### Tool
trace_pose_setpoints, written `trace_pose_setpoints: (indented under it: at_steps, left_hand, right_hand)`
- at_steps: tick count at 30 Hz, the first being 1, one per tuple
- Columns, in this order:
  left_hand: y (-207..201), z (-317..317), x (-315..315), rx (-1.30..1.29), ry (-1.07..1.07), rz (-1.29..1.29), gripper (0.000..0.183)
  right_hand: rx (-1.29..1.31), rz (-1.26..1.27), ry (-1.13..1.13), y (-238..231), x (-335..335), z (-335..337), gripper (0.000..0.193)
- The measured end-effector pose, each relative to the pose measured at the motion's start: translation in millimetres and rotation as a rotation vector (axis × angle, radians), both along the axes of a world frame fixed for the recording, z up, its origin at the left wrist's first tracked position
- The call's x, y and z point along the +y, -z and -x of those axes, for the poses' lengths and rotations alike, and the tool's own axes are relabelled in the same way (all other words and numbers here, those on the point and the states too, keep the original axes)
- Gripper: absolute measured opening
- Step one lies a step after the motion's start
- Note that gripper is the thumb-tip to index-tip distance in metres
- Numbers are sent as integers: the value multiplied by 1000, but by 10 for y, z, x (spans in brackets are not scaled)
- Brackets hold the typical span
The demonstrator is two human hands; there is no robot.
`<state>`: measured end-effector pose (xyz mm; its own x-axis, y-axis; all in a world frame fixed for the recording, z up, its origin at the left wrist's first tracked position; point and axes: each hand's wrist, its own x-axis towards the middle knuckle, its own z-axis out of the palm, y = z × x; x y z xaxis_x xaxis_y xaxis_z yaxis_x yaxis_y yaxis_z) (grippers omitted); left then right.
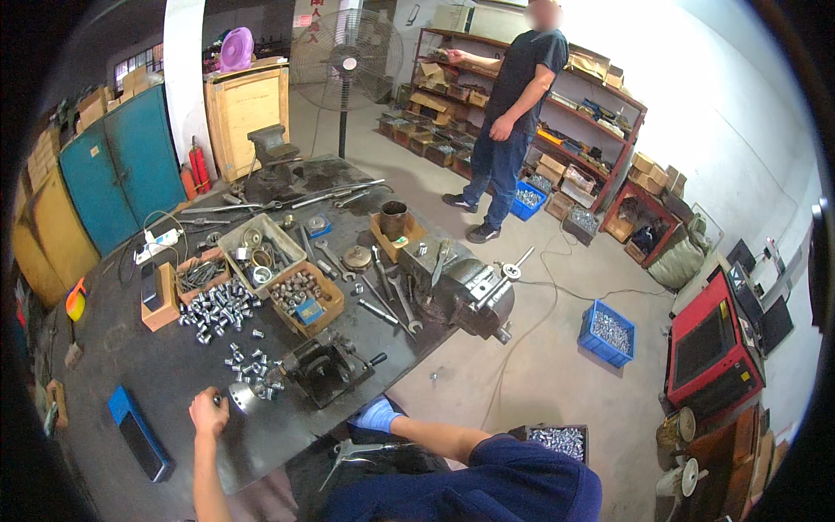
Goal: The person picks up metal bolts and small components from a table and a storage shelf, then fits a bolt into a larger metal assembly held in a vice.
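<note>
1. the left hand was closed around a round metal fitting on the dark workbench, beside loose steel sleeves.
2. it looked heavy, stiff and slick; best held around its rim.
3. the blue-gloved right hand sat below the bench edge; whether it gripped anything could not be told.

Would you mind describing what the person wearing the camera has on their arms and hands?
The left hand is bare, and the forearm below it is bare too, with no sleeve, watch or glove showing. The right hand wears a light blue glove; the forearm behind it is uncovered up to a short dark blue sleeve at the upper arm. No rings, bands or markings can be made out at this size.
</note>
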<state>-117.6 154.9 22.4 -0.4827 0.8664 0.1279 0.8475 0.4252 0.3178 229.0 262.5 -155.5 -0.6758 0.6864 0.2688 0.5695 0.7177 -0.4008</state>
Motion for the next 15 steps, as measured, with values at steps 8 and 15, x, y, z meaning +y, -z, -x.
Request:
trace_pose_setpoints:
  at_steps: [8,15]
  left_hand:
    - [38,6,8,8,12,-15,18]
    - [31,-2,-61,-68,-39,-45,18]
  right_hand:
    - [37,33,-14,-257,-60,-24,44]
    - [-9,-4,-5,-77,-32,-3,47]
